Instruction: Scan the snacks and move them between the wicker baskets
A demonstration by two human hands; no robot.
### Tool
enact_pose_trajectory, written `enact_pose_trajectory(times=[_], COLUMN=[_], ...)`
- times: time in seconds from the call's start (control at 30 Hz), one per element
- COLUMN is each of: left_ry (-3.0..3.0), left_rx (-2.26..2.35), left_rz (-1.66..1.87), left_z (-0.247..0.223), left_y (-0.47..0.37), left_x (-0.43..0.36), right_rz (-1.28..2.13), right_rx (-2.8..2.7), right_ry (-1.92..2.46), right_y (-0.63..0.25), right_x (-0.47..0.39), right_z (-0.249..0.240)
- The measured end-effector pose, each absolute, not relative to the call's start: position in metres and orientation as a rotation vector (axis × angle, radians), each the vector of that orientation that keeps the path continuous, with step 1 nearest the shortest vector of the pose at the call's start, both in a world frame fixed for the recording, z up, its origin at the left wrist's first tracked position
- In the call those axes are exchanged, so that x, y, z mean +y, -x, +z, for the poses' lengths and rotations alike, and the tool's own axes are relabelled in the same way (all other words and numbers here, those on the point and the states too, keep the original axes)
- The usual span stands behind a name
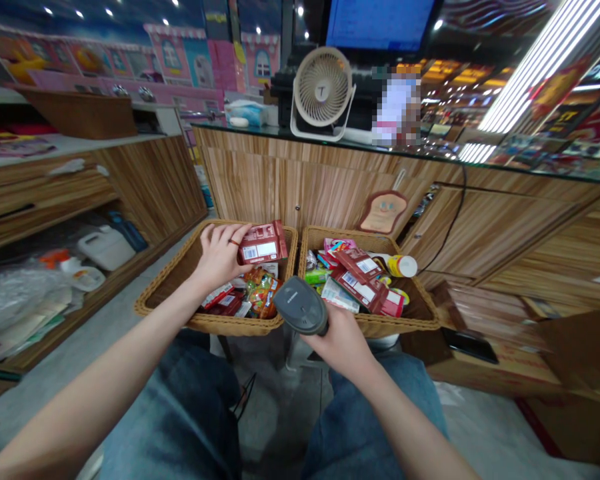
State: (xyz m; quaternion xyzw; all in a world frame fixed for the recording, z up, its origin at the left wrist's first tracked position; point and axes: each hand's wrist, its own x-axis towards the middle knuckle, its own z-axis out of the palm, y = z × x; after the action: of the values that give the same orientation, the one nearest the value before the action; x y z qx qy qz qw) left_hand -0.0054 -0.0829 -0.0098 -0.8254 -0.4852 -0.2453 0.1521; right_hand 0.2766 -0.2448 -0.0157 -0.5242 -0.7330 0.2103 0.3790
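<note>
My left hand (225, 250) is half open, thumb and fingers holding the left end of a red-brown packet (264, 244) over the left basket's (173, 283) 2 o'clock side. An orange bag (266, 295) lies inside at 4 o'clock. My right hand (345, 339) is wrapped round a dark scanner (300, 305), at 5 o'clock from the packet. From here I see the right basket (405, 325) has brown packets (363, 288) and, at 2 o'clock, a yellow tub (403, 266).

Letter "T" on hub of fan (322, 91), near edge of counter (255, 160). Barcode on red-brown packet (263, 243), far right corner of left basket (166, 281); digits unreadable. Lettering on scanner (299, 303), screen (380, 23), carton (517, 375) illegible.
</note>
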Motion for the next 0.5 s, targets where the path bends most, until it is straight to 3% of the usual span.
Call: enact_pose_trajectory(times=[0.27, 0.5], left_ry=[2.391, 2.714], left_rx=[-1.453, -1.449], left_rz=[-0.796, -0.900], left_z=[0.013, 0.029], left_y=[-0.019, -0.106], left_x=[-0.075, -0.065], right_rz=[0.511, 0.521], right_rx=[-1.829, -1.823], right_ry=[1.295, 1.181], right_y=[-0.280, -0.282], right_x=[-0.247, -0.248], right_z=[-0.013, -0.013])
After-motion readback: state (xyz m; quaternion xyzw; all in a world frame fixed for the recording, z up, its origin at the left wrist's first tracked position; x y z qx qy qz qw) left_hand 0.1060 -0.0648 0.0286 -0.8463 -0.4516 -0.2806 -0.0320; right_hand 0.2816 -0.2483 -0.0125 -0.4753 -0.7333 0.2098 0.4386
